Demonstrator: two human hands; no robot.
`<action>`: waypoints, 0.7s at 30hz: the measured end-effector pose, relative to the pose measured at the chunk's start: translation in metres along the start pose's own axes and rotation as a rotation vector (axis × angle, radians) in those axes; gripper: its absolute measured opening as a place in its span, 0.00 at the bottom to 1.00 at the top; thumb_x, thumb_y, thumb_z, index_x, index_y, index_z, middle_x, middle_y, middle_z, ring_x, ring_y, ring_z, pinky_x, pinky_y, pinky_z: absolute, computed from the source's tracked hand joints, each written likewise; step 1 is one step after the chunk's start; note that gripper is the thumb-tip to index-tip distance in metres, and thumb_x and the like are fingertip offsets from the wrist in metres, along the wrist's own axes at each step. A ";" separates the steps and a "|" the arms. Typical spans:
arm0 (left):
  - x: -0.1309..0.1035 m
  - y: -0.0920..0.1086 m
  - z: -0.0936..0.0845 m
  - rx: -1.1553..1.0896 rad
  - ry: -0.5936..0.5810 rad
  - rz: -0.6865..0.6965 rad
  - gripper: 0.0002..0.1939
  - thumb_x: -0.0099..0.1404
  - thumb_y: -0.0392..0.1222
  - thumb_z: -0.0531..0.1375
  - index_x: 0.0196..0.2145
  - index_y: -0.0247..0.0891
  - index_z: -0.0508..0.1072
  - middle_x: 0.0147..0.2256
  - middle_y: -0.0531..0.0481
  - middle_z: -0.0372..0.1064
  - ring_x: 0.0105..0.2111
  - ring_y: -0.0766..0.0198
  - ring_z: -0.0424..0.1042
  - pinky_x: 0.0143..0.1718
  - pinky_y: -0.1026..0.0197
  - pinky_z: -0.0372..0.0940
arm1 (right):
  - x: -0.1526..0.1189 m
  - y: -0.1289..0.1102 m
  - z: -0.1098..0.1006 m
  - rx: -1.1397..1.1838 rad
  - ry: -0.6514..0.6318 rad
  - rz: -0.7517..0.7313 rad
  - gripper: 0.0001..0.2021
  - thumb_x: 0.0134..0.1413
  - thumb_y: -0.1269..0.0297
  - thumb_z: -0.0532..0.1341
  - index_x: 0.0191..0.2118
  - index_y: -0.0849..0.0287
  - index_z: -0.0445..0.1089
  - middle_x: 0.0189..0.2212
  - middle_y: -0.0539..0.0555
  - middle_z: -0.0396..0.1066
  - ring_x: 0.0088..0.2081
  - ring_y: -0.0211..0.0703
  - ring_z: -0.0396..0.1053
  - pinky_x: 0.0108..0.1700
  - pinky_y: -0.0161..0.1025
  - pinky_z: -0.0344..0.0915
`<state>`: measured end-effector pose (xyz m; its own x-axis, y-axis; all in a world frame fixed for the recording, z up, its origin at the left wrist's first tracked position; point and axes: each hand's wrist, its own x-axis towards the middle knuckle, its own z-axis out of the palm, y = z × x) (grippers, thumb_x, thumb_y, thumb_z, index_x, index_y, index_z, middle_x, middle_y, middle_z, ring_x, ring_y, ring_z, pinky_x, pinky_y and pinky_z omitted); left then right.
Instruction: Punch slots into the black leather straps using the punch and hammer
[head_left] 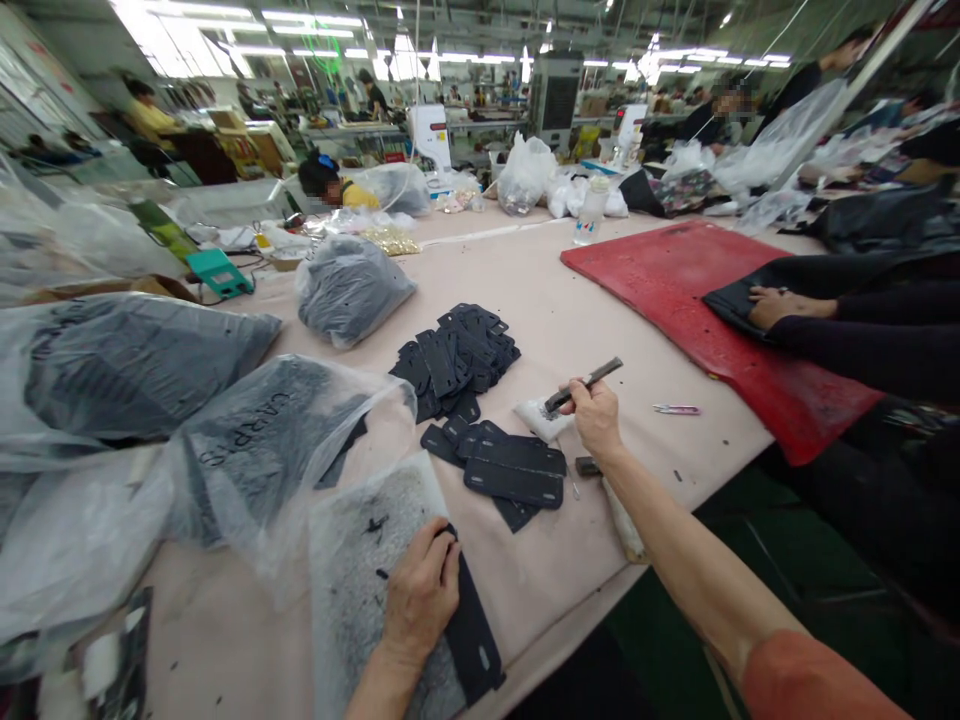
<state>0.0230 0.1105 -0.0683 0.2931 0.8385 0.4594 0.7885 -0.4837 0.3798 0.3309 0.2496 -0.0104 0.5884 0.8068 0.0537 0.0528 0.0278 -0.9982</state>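
My left hand (424, 590) is closed on the upper end of a flat dark piece (474, 640) with a slot near its lower end. This piece lies along the right edge of a scuffed white board (337, 520) with small black scraps on it. In my right hand (598, 418) is a dark metal punch (585, 385), tilted, its lower end over a small white pad (531, 415) with dark specks. A hammer (622, 520) lies partly hidden under my right forearm. Between my hands are several flat slotted pieces (517, 468), stacked loosely.
Behind them rises a heap of similar dark pieces (457, 355). Plastic bags of dark material (240, 440) crowd the left. Pink thread snips (676, 409) lie at right, near a red mat (675, 290) where another person's hand (787, 305) rests on dark fabric. A bottle (591, 212) stands farther back.
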 end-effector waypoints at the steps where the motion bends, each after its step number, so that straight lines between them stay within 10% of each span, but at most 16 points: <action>1: -0.001 0.000 0.000 -0.010 -0.011 -0.006 0.06 0.66 0.35 0.55 0.37 0.39 0.72 0.44 0.44 0.72 0.43 0.59 0.75 0.45 0.58 0.72 | -0.005 -0.001 -0.001 0.089 0.017 0.075 0.13 0.48 0.56 0.63 0.31 0.61 0.67 0.20 0.49 0.70 0.17 0.33 0.63 0.23 0.33 0.64; 11: 0.002 -0.009 -0.027 -0.232 -0.284 -0.036 0.11 0.66 0.31 0.54 0.43 0.39 0.71 0.50 0.45 0.68 0.49 0.59 0.71 0.51 0.54 0.70 | -0.141 -0.005 -0.005 0.415 -0.325 0.617 0.18 0.37 0.55 0.73 0.29 0.63 0.70 0.14 0.44 0.61 0.14 0.31 0.56 0.16 0.31 0.59; 21: -0.041 0.027 -0.041 -0.137 -0.031 -0.250 0.12 0.66 0.31 0.54 0.45 0.40 0.71 0.52 0.43 0.68 0.55 0.54 0.67 0.57 0.45 0.65 | -0.202 0.014 0.022 -0.113 -0.609 0.426 0.18 0.48 0.48 0.63 0.24 0.60 0.65 0.14 0.44 0.59 0.14 0.31 0.55 0.15 0.29 0.49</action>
<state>0.0097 0.0531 -0.0438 0.1174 0.9422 0.3137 0.7584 -0.2890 0.5842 0.1952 0.0998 -0.0362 0.0275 0.9191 -0.3932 0.0220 -0.3938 -0.9189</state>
